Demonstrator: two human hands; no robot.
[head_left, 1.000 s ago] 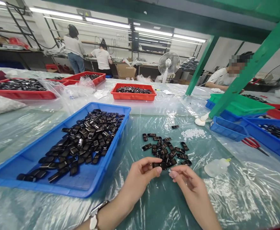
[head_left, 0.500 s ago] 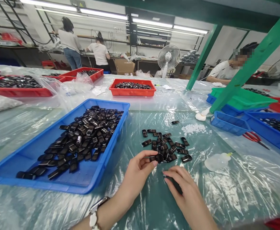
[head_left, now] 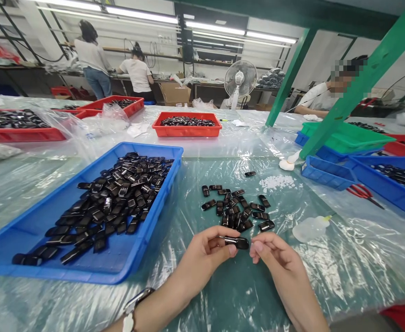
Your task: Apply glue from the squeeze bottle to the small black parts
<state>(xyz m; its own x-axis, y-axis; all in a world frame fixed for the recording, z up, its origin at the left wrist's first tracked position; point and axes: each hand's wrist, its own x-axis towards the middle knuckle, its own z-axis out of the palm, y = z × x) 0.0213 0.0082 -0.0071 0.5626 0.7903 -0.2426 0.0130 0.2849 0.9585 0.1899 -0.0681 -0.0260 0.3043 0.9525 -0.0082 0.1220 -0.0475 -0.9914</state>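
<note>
Between thumb and fingers my left hand [head_left: 207,256] grips a small glossy black plastic piece [head_left: 237,242] with a rounded end, held level above the table. Just off that rounded end is my right hand [head_left: 278,265], its thumb and fingertips pinched together; whether anything tiny sits in them is hidden. Beyond both hands lies a loose cluster of similar black pieces [head_left: 233,210] on the plastic-covered table. To the left, a large blue tray [head_left: 128,265] holds a heap of the same pieces.
Small white bits [head_left: 276,183] lie behind the cluster. A clear squeeze bottle [head_left: 309,229], red-handled pliers [head_left: 364,193] and a narrow blue bin [head_left: 327,174] are on the right, near a green post [head_left: 348,99]. A red tray [head_left: 187,131] stands farther back. Other people work beyond.
My left hand has drawn the black piece from the cluster's edge toward me and slightly right. My right hand has come up beside it, its fingers closing to a pinch.
</note>
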